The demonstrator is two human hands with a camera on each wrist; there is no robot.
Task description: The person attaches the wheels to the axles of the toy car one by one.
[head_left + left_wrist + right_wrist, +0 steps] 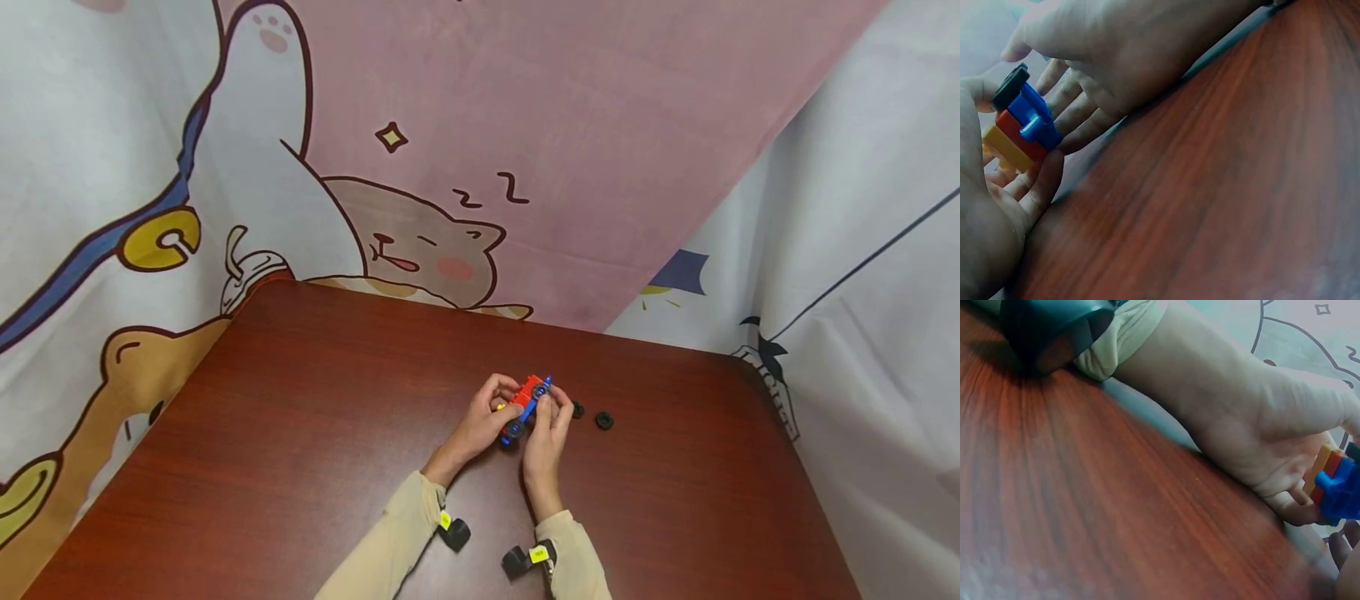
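Above the surface (337, 433), one toy car (528, 410) was held between two hands, presumably so that it was steadied: its red side was gripped by the left hand's (474, 425) curled fingers, its blue side pinched by the right hand (546, 446). Just past, two black tyres (604, 421) were kept, perhaps within reach.

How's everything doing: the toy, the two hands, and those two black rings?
Brick toy: tilted, held between both hands.
Left hand: gripping the toy.
Right hand: gripping it too.
Farther-right black ring: loose, flat on the table.
Other black ring: partly hidden behind the right hand.
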